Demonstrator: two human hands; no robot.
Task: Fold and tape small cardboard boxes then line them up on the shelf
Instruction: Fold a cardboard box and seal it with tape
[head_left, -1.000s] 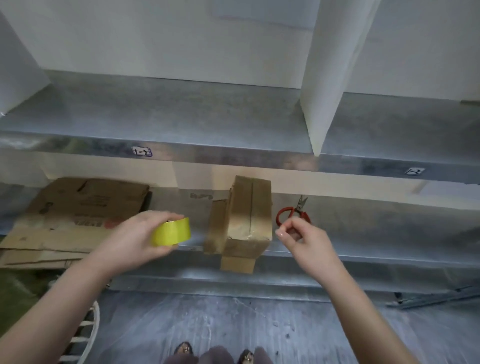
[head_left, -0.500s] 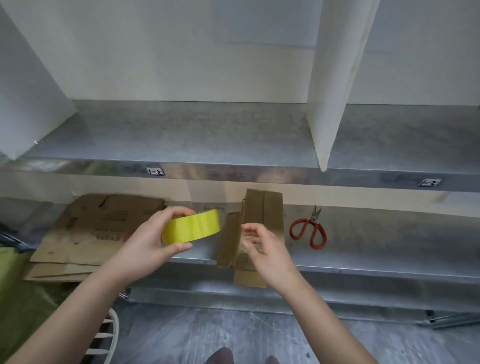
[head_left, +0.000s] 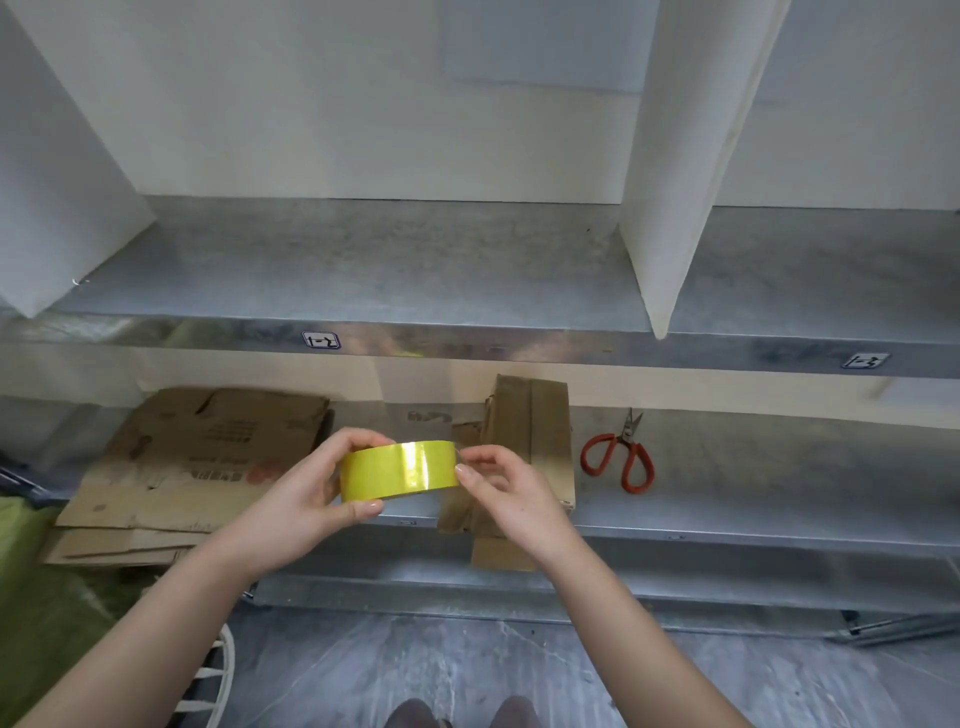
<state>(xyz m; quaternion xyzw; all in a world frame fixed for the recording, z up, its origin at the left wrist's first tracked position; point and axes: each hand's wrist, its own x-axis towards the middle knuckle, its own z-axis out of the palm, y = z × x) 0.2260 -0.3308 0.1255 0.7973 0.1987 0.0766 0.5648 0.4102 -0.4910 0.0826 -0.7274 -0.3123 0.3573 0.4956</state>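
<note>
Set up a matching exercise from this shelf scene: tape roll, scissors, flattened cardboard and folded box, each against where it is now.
Things:
1. tape roll
2. scissors
3. flattened cardboard
4. folded box

Places:
A. left end of the lower shelf
B. gripped by the left hand, pinched by the right hand
C. lying right of the folded box
D. on the lower shelf, behind the right hand

Pairs: 1-B, 2-C, 3-A, 4-D.

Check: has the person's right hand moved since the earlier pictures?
Yes. The right hand went left, away from the red-handled scissors, across the brown cardboard box, to the yellow tape roll.
</note>
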